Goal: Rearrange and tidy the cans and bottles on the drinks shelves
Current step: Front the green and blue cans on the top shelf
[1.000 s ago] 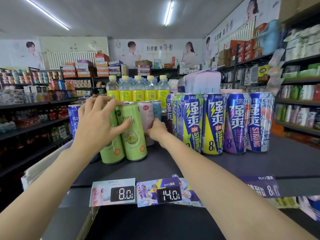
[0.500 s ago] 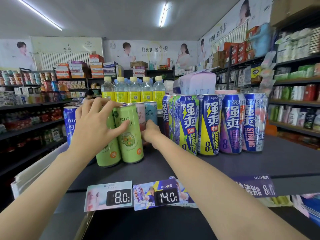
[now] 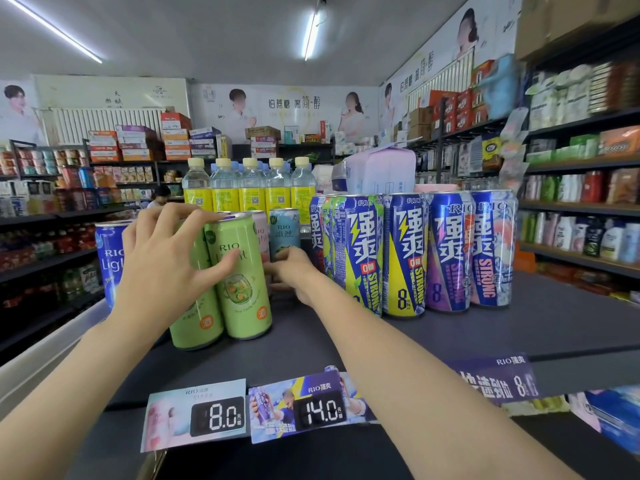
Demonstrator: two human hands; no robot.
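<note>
Two green RIO cans [image 3: 242,292] stand side by side at the front left of the dark shelf [image 3: 519,327]. My left hand [image 3: 162,268] grips them, fingers over their tops and thumb on the front of the right one. Behind them are a pink can [image 3: 261,233] and a small teal RIO can [image 3: 284,230]. My right hand [image 3: 294,271] reaches in beside the green cans, its fingers curled round the lower part of the pink can, in front of the teal can's base.
A blue RIO Light can [image 3: 109,258] stands to the left of my left hand. A row of tall blue Strong cans [image 3: 405,254] fills the right. Yellow-labelled bottles [image 3: 252,192] line the back. Price tags [image 3: 221,415] hang on the shelf's front edge.
Both hands keep the same hold on the cans. Only the view has drifted slightly; no can has visibly shifted.
</note>
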